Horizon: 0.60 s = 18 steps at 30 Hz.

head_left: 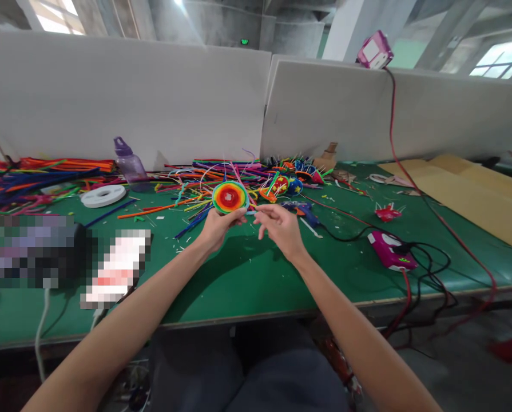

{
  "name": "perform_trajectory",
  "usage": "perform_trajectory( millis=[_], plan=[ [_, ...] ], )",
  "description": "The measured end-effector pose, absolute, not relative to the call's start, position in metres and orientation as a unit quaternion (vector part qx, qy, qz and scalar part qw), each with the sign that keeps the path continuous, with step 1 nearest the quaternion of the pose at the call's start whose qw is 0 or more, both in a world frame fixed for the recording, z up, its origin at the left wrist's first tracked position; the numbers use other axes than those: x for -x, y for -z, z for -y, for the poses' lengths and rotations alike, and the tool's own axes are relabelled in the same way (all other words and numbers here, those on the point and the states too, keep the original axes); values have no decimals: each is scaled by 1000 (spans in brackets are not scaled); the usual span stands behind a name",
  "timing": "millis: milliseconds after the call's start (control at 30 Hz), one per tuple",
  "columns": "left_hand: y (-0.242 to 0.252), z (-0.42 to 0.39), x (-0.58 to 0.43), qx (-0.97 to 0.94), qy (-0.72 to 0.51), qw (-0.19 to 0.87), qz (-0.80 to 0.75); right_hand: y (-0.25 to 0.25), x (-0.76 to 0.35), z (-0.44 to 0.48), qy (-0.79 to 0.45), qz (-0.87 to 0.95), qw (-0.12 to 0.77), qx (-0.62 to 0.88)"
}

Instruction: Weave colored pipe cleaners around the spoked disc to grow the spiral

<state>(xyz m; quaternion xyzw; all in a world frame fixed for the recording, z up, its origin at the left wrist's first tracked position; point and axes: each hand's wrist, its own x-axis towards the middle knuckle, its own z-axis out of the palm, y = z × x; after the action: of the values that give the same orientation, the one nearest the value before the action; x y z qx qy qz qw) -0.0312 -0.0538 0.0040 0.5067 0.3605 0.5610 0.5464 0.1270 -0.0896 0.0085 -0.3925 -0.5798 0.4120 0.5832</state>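
Note:
My left hand [218,229] is closed on the lower edge of a round disc [230,197] of coiled pipe cleaners, banded red, orange, yellow and green with a pale centre. A light blue strand runs along the disc's right edge. Just right of it, my right hand [280,228] pinches the thin end of a pipe cleaner [252,212] between thumb and forefinger; the fingers partly hide it. Behind the disc lie many loose pipe cleaners [191,200]. Close to my right hand rests a blue glue gun [308,214] with a black cord.
Left are a phone [120,266], a blurred dark object [73,252], a white spool [103,195] and a purple bottle [130,163]. Decorated balls [281,184] lie behind. At right are a magenta power box [391,252], cords, a red spiky piece [388,213] and cardboard [465,189]. White panels [127,97] stand behind.

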Motion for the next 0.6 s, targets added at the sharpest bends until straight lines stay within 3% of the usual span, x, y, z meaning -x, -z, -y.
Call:
perform_trajectory(
  millis=[300,600],
  plan=[
    [-1,54,26,-502,-539,581,-346,2,-113,83,-420,558,599,390],
    [2,56,22,-559,-485,576,-346,7,-113,81,-580,416,611,343]
  ],
)
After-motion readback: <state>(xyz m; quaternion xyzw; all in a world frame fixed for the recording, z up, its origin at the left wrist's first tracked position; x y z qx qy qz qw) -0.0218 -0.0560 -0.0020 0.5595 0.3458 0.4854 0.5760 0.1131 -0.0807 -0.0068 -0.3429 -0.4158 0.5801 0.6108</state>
